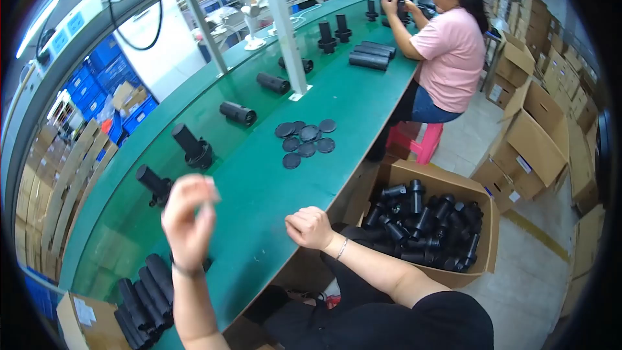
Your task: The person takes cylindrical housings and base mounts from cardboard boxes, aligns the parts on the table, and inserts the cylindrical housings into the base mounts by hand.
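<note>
My left hand (189,220) is raised above the green table near its left side, blurred, with the fingers curled; whether anything is in them cannot be made out. Just behind it stands a black fitting with an upright tube (153,183). My right hand (310,227) rests at the table's near edge, its fingers curled into a loose fist with nothing visible in them. Beyond both hands, a group of flat black discs (307,140) lies on the green tabletop (259,188). Another black fitting (190,146) stands upright on the green strip behind the table.
Black tubes (148,295) are stacked at the lower left beside a cardboard box (91,324). An open carton (489,246) of black fittings stands at my right. A metal post (282,26) rises from the table. A co-worker (447,52) sits at the far right end, holding a black part.
</note>
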### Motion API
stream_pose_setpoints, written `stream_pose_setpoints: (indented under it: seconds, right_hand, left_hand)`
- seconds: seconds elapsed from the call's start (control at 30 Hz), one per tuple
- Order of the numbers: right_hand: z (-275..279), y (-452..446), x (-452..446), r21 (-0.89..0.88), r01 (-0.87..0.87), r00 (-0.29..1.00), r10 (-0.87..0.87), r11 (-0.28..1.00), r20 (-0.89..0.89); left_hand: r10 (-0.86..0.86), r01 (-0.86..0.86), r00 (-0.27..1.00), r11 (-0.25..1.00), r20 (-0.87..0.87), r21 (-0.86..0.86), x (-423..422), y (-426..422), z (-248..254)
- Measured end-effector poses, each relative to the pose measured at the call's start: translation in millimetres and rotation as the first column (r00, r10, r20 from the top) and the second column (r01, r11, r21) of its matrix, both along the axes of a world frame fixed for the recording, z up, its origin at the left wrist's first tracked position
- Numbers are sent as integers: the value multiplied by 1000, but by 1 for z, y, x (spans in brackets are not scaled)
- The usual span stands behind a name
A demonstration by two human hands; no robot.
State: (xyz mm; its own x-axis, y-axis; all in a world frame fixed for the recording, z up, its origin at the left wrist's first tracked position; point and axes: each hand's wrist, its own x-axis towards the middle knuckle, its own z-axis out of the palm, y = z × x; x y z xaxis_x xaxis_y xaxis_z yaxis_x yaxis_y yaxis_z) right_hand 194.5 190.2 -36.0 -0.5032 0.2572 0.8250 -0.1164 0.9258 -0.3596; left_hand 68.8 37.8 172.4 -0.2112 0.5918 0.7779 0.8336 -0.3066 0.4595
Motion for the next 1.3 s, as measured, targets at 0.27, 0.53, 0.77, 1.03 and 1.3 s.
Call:
stream_pose_setpoints:
  seconds: [0.27, 0.53, 0.77, 1.03, 1.3]
  right_hand:
    - [-4, -4, 1, -44, 12, 1000, -12, 999, 9]
    - [-2, -4, 4, -36, 11, 1000, -10, 999, 30]
    - [-4, -5, 3, -43, 18, 999, -17, 999, 27]
    - [-2, -6, 2, -41, 16, 1000, -15, 999, 25]
    - [-4, -6, 1, -38, 23, 999, -22, 999, 26]
  left_hand:
    - [-964, 795, 211, 265, 161, 545, 137, -68, -44]
    - [-895, 894, 365, 262, -255, 363, 133, -46, -54]
    - [-860, 903, 373, 251, -348, 348, 128, -50, -59]
    - [-836, 911, 369, 238, -406, 338, 127, -53, -61]
    - [-827, 917, 357, 223, -434, 330, 126, -53, -62]
